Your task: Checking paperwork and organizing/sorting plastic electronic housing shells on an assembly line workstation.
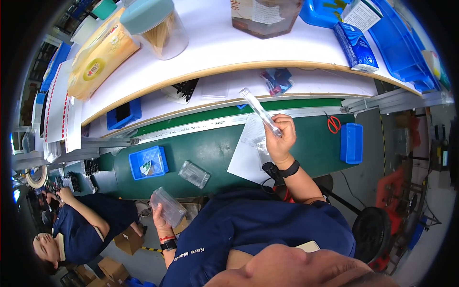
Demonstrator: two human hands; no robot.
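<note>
My left hand (159, 217), low in front of the table edge, is closed round a clear plastic case (169, 205). Raised over the green table, my right hand (282, 136) grips a narrow clear plastic piece (258, 108) by its lower end; its far end tilts up and left toward the shelf. Another clear plastic case (194, 174) lies on the table between my hands. Beneath my right hand are a printed white sheet (240, 160) and some crumpled clear film (262, 152), partly covered by the hand.
A blue tray (131, 165) with small packets sits left on the green table (215, 138). Red-handled scissors (333, 124) and a blue bin (352, 143) are at the right. Above runs a white shelf (205, 43) carrying jars and tissue packs. Another person (91, 225) works at the left.
</note>
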